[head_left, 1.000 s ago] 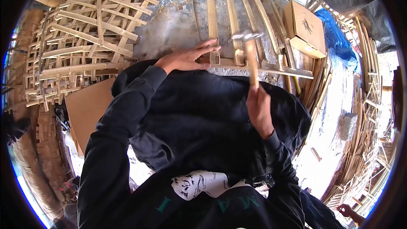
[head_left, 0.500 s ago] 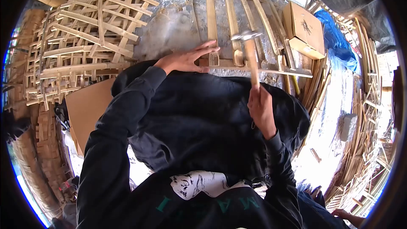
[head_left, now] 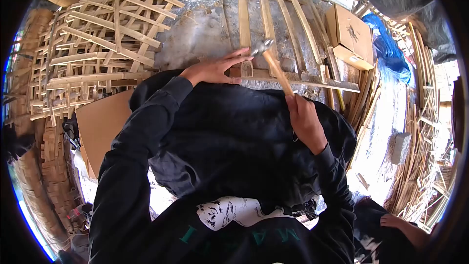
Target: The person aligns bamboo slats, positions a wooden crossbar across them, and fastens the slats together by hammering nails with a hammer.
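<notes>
My right hand (head_left: 309, 123) is wrapped round the wooden handle of a hammer (head_left: 278, 72). The metal head of the hammer is up near the end of a flat bamboo strip (head_left: 244, 19). My left hand (head_left: 209, 72) lies at that same end, fingers stretched over the strip and thumb apart from them, by a crosswise strip (head_left: 317, 82). Several more lengthwise strips, among them a curved bamboo strip (head_left: 289, 29), run away from me with their near ends at the crosswise strip. Whether a nail is under my left fingers cannot be seen.
A woven bamboo lattice (head_left: 105, 34) stands at the left, with a cardboard sheet (head_left: 105, 124) below it. On the right are a cardboard box (head_left: 348, 36), blue plastic (head_left: 391, 51) and a grey block (head_left: 401, 147). Another person's hand (head_left: 393, 222) shows at lower right.
The hammer head has swung left and its handle now slants toward my left hand. My right hand has shifted slightly. My left hand stays put. The other person's arm has come further into view.
</notes>
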A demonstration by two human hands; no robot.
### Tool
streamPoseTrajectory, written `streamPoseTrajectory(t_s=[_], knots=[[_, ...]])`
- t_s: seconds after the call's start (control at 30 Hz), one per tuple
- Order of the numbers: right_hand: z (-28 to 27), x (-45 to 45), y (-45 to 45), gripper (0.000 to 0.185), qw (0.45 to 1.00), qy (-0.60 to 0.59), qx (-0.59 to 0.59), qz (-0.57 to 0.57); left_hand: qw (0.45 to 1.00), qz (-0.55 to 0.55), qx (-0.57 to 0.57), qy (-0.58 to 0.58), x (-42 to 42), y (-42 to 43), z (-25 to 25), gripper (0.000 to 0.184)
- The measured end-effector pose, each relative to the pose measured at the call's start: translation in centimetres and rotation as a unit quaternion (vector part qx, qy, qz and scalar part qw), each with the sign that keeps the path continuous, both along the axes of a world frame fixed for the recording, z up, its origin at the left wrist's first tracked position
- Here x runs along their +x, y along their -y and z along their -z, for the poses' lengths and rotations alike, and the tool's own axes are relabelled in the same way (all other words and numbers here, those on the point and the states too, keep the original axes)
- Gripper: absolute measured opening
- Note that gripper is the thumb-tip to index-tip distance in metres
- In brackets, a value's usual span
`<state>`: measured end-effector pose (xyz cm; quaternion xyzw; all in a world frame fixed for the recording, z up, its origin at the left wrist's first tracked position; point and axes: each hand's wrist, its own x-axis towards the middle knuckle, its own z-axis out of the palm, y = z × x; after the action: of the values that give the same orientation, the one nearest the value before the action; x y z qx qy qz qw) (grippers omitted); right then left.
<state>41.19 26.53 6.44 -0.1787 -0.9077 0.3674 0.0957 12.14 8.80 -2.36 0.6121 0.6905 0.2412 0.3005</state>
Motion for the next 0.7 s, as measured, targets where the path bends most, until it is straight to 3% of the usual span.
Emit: streamPoseTrajectory(t_s=[0.13,0.23,0.27,0.33,0.43,0.5,0.57,0.63,0.7], knots=[[-0.3,-0.6,-2.1,0.026,0.994,-0.016,0.086,-0.061,1.000,-0.005,0.023,0.011,-0.1,0.0,0.4,0.082],[-1.9,-2.3,-2.3,0.029,0.996,0.011,-0.057,0.074,0.999,0.001,-0.015,0.032,0.3,0.1,-0.6,0.083],[-1.2,-2.0,-2.6,0.029,0.995,0.009,-0.057,0.076,1.000,-0.003,-0.014,0.017,0.4,0.0,-0.7,0.082],[-0.2,-1.7,-3.6,0.029,0.991,0.006,0.063,-0.115,1.000,-0.014,-0.010,-0.002,0.3,0.1,-0.6,0.081],[-2.5,-2.1,-4.7,0.026,0.991,0.072,0.034,-0.105,1.000,-0.021,-0.007,0.008,0.2,0.2,-0.4,0.080],[-0.3,-1.7,-5.6,0.024,0.990,0.036,0.059,-0.122,1.000,0.000,0.005,0.021,0.3,0.1,-0.3,0.082],[1.4,-1.8,-5.0,0.022,0.981,-0.093,0.153,-0.080,1.000,-0.007,-0.019,0.021,0.4,0.1,-0.3,0.082],[1.6,-0.9,-4.9,0.025,0.897,-0.143,0.377,-0.183,0.999,-0.012,0.029,-0.008,0.3,0.1,0.1,0.080],[2.1,-0.7,-5.0,0.026,0.973,-0.032,0.141,-0.182,1.000,-0.028,0.008,-0.008,0.3,0.4,0.4,0.080]])
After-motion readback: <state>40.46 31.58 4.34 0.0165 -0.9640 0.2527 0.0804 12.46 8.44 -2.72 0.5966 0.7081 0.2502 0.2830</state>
